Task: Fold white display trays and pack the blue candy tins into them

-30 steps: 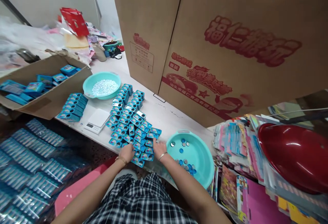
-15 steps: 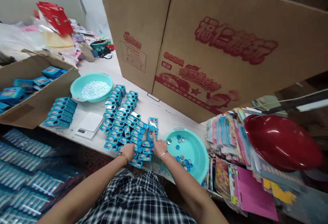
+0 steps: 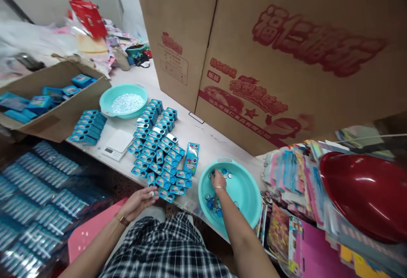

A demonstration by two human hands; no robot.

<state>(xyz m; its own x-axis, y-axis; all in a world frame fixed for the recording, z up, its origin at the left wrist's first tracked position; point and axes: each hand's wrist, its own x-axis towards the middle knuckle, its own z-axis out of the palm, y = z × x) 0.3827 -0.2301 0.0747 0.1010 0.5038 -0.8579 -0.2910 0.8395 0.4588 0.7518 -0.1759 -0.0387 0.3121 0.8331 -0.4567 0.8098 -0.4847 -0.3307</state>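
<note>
From where I stand, the cardboard box (image 3: 76, 117) at the left of the frame holds loose blue packs (image 3: 40, 103), its high walls probably keeping them from spilling. Just right of it, a row of blue boxes (image 3: 87, 127) stands side by side, packed close, I'd guess, so that they prop one another. The left bowl (image 3: 104, 100) gathers white pellets (image 3: 129, 103) that would likely roll about loose, and the white scale (image 3: 118, 142) sits flat near the front edge of the desk (image 3: 208, 136), perhaps for easy reading. Below the scale, toward the lower middle of the frame, the left hand (image 3: 139, 202) is turned partly palm up, its grip narrow on a small disc (image 3: 152, 193), seemingly cradled by the fingertips to keep it handy. Beyond that hand, the small boxes (image 3: 170, 168) crowd the middle of the frame, most showing a round hole, a side that looks meant to be reached. Right of them, the right bowl (image 3: 246, 193) corrals loose discs (image 3: 219, 213); the right hand (image 3: 218, 180) dips inside, fingers pointing down among them, and I can't tell whether its grip holds one.
</note>
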